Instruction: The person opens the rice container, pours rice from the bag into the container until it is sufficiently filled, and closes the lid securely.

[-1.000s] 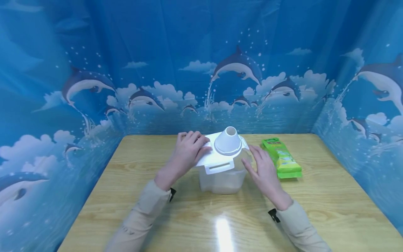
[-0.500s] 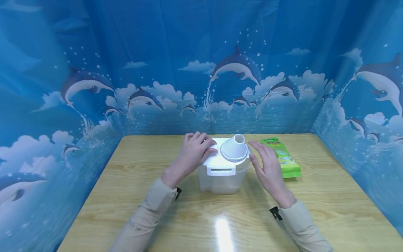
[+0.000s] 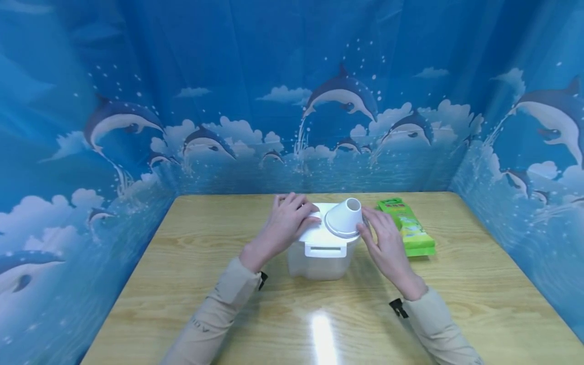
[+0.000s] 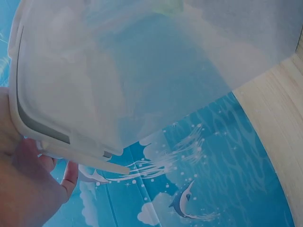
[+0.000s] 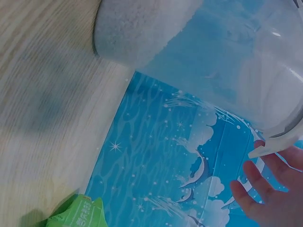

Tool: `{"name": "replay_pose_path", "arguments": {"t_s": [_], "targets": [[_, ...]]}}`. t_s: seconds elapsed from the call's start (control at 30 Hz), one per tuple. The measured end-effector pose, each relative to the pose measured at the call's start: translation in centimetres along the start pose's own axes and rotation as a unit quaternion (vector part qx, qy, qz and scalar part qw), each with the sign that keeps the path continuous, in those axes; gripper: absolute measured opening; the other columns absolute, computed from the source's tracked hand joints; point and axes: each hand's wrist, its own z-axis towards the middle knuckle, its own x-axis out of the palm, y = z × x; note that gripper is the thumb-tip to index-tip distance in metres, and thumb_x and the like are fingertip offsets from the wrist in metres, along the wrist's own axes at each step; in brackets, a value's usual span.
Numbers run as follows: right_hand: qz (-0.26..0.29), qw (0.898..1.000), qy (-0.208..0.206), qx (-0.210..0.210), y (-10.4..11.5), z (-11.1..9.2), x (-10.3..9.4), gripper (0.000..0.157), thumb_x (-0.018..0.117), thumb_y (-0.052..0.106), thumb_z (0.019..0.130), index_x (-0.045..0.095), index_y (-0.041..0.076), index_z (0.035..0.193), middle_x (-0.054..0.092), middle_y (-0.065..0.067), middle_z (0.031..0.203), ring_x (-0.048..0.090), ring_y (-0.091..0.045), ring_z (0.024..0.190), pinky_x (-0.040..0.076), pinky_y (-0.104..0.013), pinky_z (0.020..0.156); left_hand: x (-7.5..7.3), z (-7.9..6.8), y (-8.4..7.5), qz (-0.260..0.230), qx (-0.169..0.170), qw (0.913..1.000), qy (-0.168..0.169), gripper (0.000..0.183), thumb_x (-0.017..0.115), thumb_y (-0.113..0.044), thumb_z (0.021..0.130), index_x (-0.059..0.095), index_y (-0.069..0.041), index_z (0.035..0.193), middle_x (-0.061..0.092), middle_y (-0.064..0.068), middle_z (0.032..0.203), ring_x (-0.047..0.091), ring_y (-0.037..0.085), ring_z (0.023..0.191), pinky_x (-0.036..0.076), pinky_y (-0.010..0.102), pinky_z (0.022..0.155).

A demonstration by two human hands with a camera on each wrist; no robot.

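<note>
A translucent plastic storage box (image 3: 317, 264) stands on the table, with pale grains (image 5: 142, 28) showing in its bottom in the right wrist view. Its white lid (image 3: 315, 233) lies over the top and carries a cone-shaped white spout cap (image 3: 343, 219) on the right half. My left hand (image 3: 287, 223) grips the lid's left side, thumb on top and fingers toward the far edge. At the right edge, my right hand (image 3: 385, 243) touches the lid beside the cone with extended fingers. A side clip (image 4: 85, 158) of the lid sticks out near my left fingers in the left wrist view.
A green packet (image 3: 408, 228) lies right of the box, just beyond my right hand. Wooden tabletop (image 3: 219, 314) spreads around the box. A blue dolphin-print curtain (image 3: 246, 101) closes off the back and both sides.
The lid, raised and tilted a second ago, has come down level onto the box and shifted right, my left hand moving with it. My right hand has closed in on the lid's right edge.
</note>
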Motion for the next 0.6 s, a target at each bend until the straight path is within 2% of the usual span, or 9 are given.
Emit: {"name": "replay_pose_path", "arguments": {"t_s": [0.4, 0.6], "targets": [[0.011, 1.000, -0.002, -0.013, 0.15, -0.04, 0.14, 0.044, 0.052, 0.032, 0.106, 0.063, -0.004, 0.129, 0.066, -0.023, 0.126, 0.053, -0.043, 0.124, 0.038, -0.064, 0.106, 0.06, -0.52, -0.25, -0.002, -0.002, 1.0000, -0.003, 0.025, 0.063, -0.035, 0.100, 0.073, -0.015, 0.111, 0.066, 0.001, 0.108, 0.056, 0.022, 0.108, 0.042, 0.047, 0.097], [0.007, 1.000, 0.013, -0.011, 0.06, -0.11, 0.08, 0.045, 0.053, 0.032, 0.105, 0.062, -0.004, 0.131, 0.065, -0.023, 0.128, 0.052, -0.045, 0.125, 0.036, -0.065, 0.109, 0.27, -0.65, -0.27, -0.004, -0.003, 1.0000, -0.007, 0.024, 0.063, -0.033, 0.100, 0.073, -0.014, 0.111, 0.066, 0.002, 0.108, 0.056, 0.021, 0.107, 0.042, 0.047, 0.095]]}}
